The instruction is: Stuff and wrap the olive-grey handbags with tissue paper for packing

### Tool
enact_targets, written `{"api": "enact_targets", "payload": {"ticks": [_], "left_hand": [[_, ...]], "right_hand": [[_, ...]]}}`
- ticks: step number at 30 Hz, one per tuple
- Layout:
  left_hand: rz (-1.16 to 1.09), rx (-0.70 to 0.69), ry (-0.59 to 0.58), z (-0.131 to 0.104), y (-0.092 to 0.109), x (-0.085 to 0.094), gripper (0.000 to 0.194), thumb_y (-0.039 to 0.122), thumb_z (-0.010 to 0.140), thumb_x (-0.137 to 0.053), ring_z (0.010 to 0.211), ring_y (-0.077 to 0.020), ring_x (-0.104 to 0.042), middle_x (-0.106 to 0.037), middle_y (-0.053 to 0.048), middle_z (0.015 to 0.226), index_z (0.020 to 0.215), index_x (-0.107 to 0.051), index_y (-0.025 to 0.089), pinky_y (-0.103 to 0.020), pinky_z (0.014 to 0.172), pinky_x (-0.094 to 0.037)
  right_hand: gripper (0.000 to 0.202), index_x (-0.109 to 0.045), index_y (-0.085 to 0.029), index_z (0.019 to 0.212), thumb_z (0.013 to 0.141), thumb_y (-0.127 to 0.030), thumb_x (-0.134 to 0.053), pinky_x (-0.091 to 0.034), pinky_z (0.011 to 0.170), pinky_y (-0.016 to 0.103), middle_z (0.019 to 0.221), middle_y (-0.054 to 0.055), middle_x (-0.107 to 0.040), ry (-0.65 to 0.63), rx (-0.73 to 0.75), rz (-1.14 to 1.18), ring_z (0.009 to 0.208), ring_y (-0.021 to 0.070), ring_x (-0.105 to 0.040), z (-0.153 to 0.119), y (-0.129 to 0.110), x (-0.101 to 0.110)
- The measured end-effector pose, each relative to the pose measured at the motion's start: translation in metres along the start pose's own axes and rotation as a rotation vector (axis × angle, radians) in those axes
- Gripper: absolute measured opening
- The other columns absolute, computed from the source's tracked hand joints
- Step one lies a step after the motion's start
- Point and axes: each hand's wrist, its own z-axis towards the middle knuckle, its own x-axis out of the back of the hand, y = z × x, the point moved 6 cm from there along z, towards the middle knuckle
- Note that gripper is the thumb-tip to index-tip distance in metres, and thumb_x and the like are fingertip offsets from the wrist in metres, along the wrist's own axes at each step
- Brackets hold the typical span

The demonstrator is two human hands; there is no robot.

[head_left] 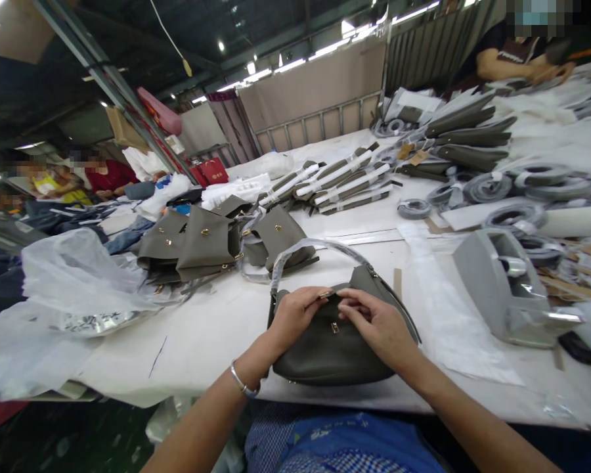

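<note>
Your L hand (299,315) pinches gold-tone hardware (326,295) atop a dk. olive handbag (332,358); your R hand (377,322) curls at its edge, grip unclear; gray tape dispenser (473,276), 2 o'clock.

Nothing legible | plastic bag (86,279): dark print (96,322) | blue apron (369,441): white marks (319,433), apparently lettering

Bag (332,355) on table (217,348), right of plastic sheeting (83,276), left of tape dispenser (507,289)
</note>
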Motion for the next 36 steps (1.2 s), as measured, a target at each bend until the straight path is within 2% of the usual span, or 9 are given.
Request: {"api": "enact_targets", "payload": {"ticks": [3, 6, 9, 12, 16, 21, 28, 36], "left_hand": [[-0.027, 0.041, 0.046, 0.003, -0.002, 0.001, 0.018, 0.024, 0.091, -0.063, 0.097, -0.0178, -0.071, -0.076, -0.002, 0.105, 0.107, -0.072, 0.024, -0.029, 0.089, -0.055], [-0.054, 0.101, 0.104, 0.003, -0.005, 0.005, 0.013, 0.024, 0.089, -0.066, 0.088, -0.0175, -0.073, -0.078, -0.002, 0.098, 0.100, -0.074, 0.023, -0.027, 0.082, -0.056], [-0.069, 0.155, 0.146, 0.001, -0.007, 0.010, 0.008, 0.023, 0.087, -0.069, 0.080, -0.0169, -0.073, -0.078, -0.001, 0.089, 0.092, -0.074, 0.021, -0.026, 0.076, -0.056], [-0.080, 0.178, 0.137, -0.002, -0.006, 0.012, 0.007, 0.021, 0.085, -0.071, 0.080, -0.0159, -0.073, -0.078, 0.001, 0.088, 0.090, -0.075, 0.022, -0.025, 0.077, -0.055], [-0.084, 0.201, 0.125, -0.005, -0.002, 0.018, 0.017, 0.015, 0.085, -0.068, 0.091, -0.0159, -0.072, -0.077, 0.001, 0.098, 0.098, -0.075, 0.024, -0.026, 0.087, -0.054], [-0.060, 0.212, 0.176, -0.006, 0.010, 0.034, 0.013, 0.023, 0.090, -0.065, 0.091, -0.0153, -0.072, -0.077, 0.000, 0.098, 0.099, -0.074, 0.023, -0.026, 0.086, -0.055], [0.177, 0.036, 0.068, -0.004, 0.031, 0.034, 0.014, 0.020, 0.092, -0.062, 0.090, -0.0163, -0.071, -0.076, -0.002, 0.099, 0.101, -0.072, 0.023, -0.028, 0.085, -0.055], [0.549, -0.058, -0.135, -0.004, 0.042, 0.028, 0.014, 0.022, 0.096, -0.054, 0.078, -0.0173, -0.070, -0.073, -0.003, 0.091, 0.102, -0.067, 0.021, -0.027, 0.069, -0.053]], "right_hand": [[0.034, -0.066, -0.025, 0.120, 0.086, -0.022, -0.064, -0.055, 0.083, 0.033, 0.098, 0.004, -0.071, 0.012, 0.161, -0.120, 0.082, 0.0182, -0.068, 0.016, -0.012, 0.001], [0.025, -0.073, -0.027, 0.111, 0.089, -0.023, -0.061, -0.053, 0.090, 0.035, 0.102, 0.005, -0.070, -0.028, 0.270, -0.165, 0.095, 0.0202, -0.067, 0.031, -0.017, -0.007], [0.021, -0.077, -0.029, 0.104, 0.088, -0.025, -0.063, -0.053, 0.093, 0.035, 0.109, 0.004, -0.070, -0.054, 0.277, -0.136, 0.103, 0.0210, -0.066, 0.039, -0.017, -0.013], [0.020, -0.077, -0.029, 0.103, 0.087, -0.025, -0.065, -0.051, 0.097, 0.035, 0.113, 0.003, -0.072, -0.079, 0.262, -0.085, 0.106, 0.0207, -0.066, 0.038, -0.016, -0.016], [0.020, -0.077, -0.028, 0.101, 0.088, -0.023, -0.064, -0.053, 0.096, 0.033, 0.105, 0.000, -0.076, -0.087, 0.227, -0.034, 0.100, 0.0191, -0.070, 0.034, -0.016, -0.016], [0.019, -0.077, -0.028, 0.098, 0.087, -0.022, -0.063, -0.056, 0.086, 0.029, 0.098, -0.002, -0.077, -0.047, 0.222, -0.080, 0.090, 0.0181, -0.072, 0.031, -0.017, -0.015], [0.018, -0.076, -0.027, 0.099, 0.087, -0.022, -0.064, -0.057, 0.086, 0.032, 0.097, -0.001, -0.077, -0.030, 0.262, -0.142, 0.089, 0.0204, -0.073, 0.029, -0.015, -0.016], [0.021, -0.075, -0.027, 0.102, 0.090, -0.022, -0.059, -0.058, 0.082, 0.033, 0.098, 0.001, -0.077, -0.074, 0.331, -0.191, 0.087, 0.0206, -0.073, 0.024, -0.014, -0.021]]}}
